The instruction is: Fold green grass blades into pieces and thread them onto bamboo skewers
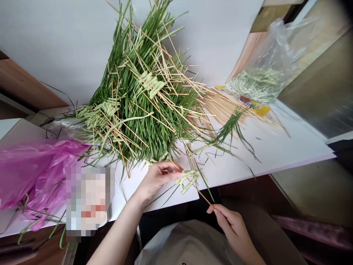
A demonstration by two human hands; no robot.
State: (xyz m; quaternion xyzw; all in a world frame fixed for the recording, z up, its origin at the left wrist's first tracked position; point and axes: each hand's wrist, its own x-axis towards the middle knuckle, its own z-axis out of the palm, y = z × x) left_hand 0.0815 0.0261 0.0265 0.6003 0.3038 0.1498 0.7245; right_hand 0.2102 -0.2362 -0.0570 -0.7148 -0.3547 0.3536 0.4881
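A thin wooden skewer (202,196) slants down to the right between my hands. My left hand (157,180) is closed around its upper part, fingertips on a pale green long strip (187,180), bean-like and folded in loops, which the skewer passes through. Below and to the right, my right hand (231,222) pinches the lower end of the skewer between thumb and finger. Just beyond my left hand lies a big heap of dark green chives (149,129). Finished-looking skewers of folded pale green strips (151,84) rest on top of it.
Many bare wooden skewers (220,105) fan out right of the heap. A clear plastic bag (264,77) with pale green pieces stands at the back right. Left are a pink plastic bag (41,169) and a blurred-out object (91,202). The white table's front edge (248,171) runs near my hands.
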